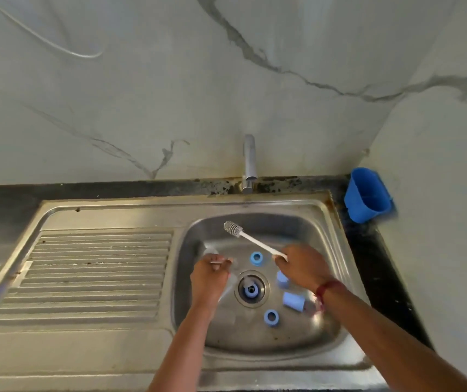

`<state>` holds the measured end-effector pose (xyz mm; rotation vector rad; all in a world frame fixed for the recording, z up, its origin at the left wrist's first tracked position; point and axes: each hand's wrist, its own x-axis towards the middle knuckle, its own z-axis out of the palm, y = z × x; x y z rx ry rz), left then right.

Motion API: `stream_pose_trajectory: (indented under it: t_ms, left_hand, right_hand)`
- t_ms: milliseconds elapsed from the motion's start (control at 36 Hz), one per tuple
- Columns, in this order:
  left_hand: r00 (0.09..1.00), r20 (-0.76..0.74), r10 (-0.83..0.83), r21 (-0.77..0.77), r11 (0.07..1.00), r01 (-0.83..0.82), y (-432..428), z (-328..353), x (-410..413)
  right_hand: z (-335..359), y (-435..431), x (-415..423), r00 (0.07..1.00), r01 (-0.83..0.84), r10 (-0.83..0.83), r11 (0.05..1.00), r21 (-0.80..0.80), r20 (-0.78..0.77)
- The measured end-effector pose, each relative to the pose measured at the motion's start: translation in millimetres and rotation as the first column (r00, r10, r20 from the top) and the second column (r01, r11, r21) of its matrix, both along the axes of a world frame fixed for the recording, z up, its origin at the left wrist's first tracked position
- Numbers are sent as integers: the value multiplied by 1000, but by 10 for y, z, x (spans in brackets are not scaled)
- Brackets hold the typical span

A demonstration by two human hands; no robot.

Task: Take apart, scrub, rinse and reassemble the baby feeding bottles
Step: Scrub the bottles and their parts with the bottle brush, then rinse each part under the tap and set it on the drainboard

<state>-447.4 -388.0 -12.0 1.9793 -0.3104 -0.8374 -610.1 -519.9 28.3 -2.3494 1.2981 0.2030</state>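
Observation:
Over the steel sink basin my right hand grips the white handle of a bottle brush, whose bristle head points up and left. My left hand holds a clear bottle body, blurred and hard to make out. On the basin floor lie two blue collar rings, a blue cap and another blue part half hidden by my right hand. A further clear bottle body seems to lie below my left hand. A small blue piece sits in the drain.
The tap stands at the back of the sink, with no water seen running. A ribbed steel drainboard stretches to the left. A blue plastic holder hangs at the right wall. Dark countertop borders the sink.

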Motion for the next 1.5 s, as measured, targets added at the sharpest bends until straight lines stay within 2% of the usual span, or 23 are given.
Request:
stream_pose_trajectory:
  t_ms: [139, 194, 333, 528, 639, 778, 944, 1306, 1500]
  left_hand:
    - [985, 61, -162, -46, 985, 165, -316, 316, -56]
    - [963, 137, -234, -58, 968, 243, -467, 441, -55]
    - [883, 271, -382, -79, 906, 416, -741, 742, -109]
    - [774, 439, -457, -71, 841, 537, -1037, 1070, -198]
    - [752, 454, -478, -87, 816, 571, -1048, 1121, -291]
    - [762, 418, -495, -128, 798, 589, -1001, 1086, -359]
    - [748, 416, -518, -120, 784, 609, -992, 1099, -340]
    - [796, 425, -431, -116, 846, 520, -1082, 920, -108]
    - [849, 358, -388, -100, 888, 448, -1063, 801, -51]
  right_hand:
    - [490, -119, -163, 986, -43, 19, 988, -148, -164]
    - [691, -143, -223, 976, -72, 23, 972, -222, -214]
    - [1131, -206, -360, 948, -48, -74, 928, -369, -309]
    - [1811, -433, -679, 868, -96, -206, 823, -560, -452]
    - [2057, -591, -863, 813, -97, -326, 741, -664, -482]
    - [2159, -764, -940, 766, -105, -362, 744, -659, -531]
    - [2019, -1006, -888, 734, -134, -332, 784, -606, -592]
    - [1494, -1721, -728, 742, -165, -247, 833, -528, -623]
    - [1271, -1917, -703, 699, -233, -215, 833, -501, -682]
